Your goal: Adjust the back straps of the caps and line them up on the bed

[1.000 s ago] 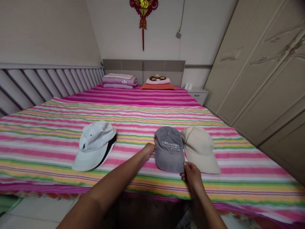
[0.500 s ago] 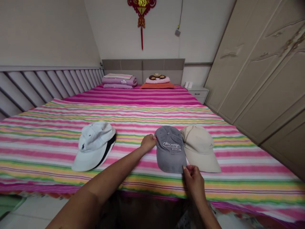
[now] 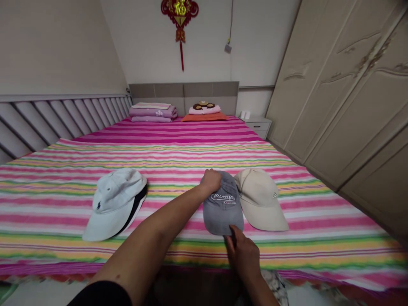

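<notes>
Three baseball caps lie in a row on the striped bedspread (image 3: 47,221). My left hand (image 3: 210,182) sits on the far part of the grey cap (image 3: 223,208), its fingers curled over the crown. The cap has white stitched lettering on the front. My right hand (image 3: 242,255) is at the near side, with its fingertips on the grey cap's brim. Just right of the grey cap lies a beige cap (image 3: 259,199), touching it. Further left, a white cap with a dark navy underside (image 3: 114,202) lies apart from my hands.
The bed's near edge (image 3: 191,265) runs just below my hands. Folded pink bedding (image 3: 153,112) and a pillow (image 3: 204,109) lie by the headboard (image 3: 183,92). Tall beige wardrobe doors (image 3: 334,80) stand on the right, and a slatted wall panel (image 3: 63,121) runs along the left.
My left hand has moved from the grey cap's left side onto its crown. My right hand has shifted left along the brim. The whole view has slid slightly left.
</notes>
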Action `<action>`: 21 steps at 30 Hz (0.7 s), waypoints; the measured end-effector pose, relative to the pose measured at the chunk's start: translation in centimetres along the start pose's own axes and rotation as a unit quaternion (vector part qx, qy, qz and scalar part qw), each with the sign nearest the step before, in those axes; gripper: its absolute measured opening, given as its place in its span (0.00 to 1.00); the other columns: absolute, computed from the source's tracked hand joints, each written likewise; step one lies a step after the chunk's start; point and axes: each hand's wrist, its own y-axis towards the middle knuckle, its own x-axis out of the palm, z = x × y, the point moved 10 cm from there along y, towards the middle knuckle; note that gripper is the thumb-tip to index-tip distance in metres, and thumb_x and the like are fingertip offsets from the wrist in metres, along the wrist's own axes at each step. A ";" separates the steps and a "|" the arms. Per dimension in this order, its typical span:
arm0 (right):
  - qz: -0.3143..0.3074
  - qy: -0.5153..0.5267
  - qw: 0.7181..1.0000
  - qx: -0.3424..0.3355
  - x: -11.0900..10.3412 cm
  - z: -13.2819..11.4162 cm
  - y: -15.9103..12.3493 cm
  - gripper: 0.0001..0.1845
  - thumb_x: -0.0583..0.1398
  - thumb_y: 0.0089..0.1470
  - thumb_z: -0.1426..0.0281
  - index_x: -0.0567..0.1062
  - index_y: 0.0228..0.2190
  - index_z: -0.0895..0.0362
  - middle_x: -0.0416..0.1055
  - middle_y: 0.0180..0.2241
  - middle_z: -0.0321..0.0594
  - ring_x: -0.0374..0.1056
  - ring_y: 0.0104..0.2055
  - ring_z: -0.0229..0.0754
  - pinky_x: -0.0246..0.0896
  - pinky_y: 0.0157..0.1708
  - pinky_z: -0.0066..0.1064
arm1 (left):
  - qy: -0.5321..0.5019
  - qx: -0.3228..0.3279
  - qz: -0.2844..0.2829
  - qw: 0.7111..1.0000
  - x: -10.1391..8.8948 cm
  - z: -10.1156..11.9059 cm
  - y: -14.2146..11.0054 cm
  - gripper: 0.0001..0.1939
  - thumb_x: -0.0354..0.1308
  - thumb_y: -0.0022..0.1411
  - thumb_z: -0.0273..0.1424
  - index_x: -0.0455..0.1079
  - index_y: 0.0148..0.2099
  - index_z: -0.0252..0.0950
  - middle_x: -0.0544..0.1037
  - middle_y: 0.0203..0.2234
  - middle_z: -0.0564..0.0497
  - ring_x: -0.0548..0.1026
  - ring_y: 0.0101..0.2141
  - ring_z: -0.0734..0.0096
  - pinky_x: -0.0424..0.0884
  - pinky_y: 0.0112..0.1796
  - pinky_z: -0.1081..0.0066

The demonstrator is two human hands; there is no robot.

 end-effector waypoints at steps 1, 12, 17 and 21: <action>0.000 0.002 1.000 -0.001 0.0 0.0 0.0 0.17 0.46 0.58 0.66 0.70 0.38 0.62 0.76 0.27 0.44 0.69 0.22 0.39 0.54 0.23 0.28 | 0.011 0.001 -0.004 1.000 0.2 0.0 0.3 0.11 0.54 0.50 0.29 0.73 0.35 0.29 0.75 0.35 0.39 0.69 0.40 0.55 0.62 0.39 0.62; -0.002 0.033 0.999 0.009 0.3 0.3 -0.1 0.16 0.47 0.58 0.68 0.70 0.38 0.63 0.75 0.26 0.44 0.69 0.22 0.39 0.55 0.23 0.27 | 0.052 0.078 -0.034 0.995 1.1 1.8 1.1 0.09 0.54 0.50 0.24 0.73 0.34 0.31 0.76 0.34 0.39 0.70 0.39 0.56 0.60 0.40 0.60; -0.006 0.028 1.000 0.003 0.4 0.4 -0.2 0.15 0.48 0.57 0.69 0.71 0.39 0.63 0.75 0.26 0.45 0.69 0.22 0.39 0.55 0.23 0.28 | 0.042 0.101 -0.040 0.993 1.1 2.0 1.3 0.06 0.55 0.49 0.24 0.72 0.30 0.31 0.77 0.32 0.40 0.71 0.38 0.56 0.58 0.43 0.58; -0.013 0.004 1.000 -0.020 0.7 0.2 -0.5 0.16 0.48 0.57 0.72 0.71 0.43 0.63 0.75 0.24 0.41 0.65 0.17 0.37 0.52 0.20 0.29 | 0.022 0.106 -0.047 0.993 0.8 1.6 1.4 0.04 0.56 0.47 0.24 0.71 0.27 0.34 0.77 0.30 0.44 0.72 0.36 0.59 0.58 0.44 0.61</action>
